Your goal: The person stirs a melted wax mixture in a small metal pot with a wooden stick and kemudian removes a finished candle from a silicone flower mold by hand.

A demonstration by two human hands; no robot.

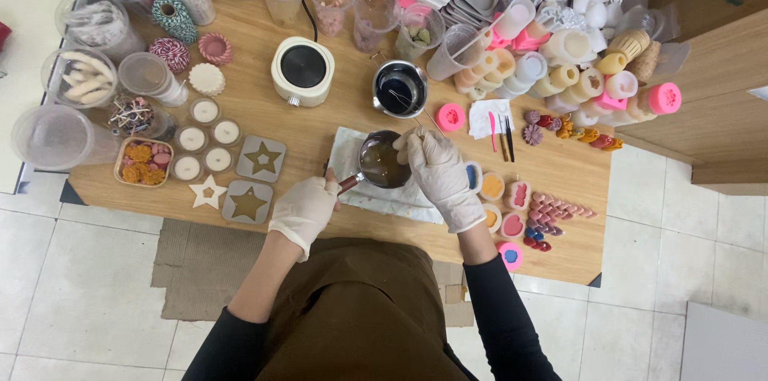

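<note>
Candles (205,139) and star moulds (262,159) are sitting at the left of the table (320,213). The left hand (304,209) is gripping the handle of the pot (383,160), which is resting on a cloth (352,189) mid-table. The right hand (438,173) is hovering over the pot's rim, fingers curled around a thin stick (428,115). Small moulds (512,193) are lying to the right.

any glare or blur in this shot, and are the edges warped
Head view: even, soft light with faint shadows; small glare on the metal pouring pot and the dark bowl; both gloved hands, left hand, right hand, look sharp; the table edge bows slightly, wide-angle distortion.
</note>
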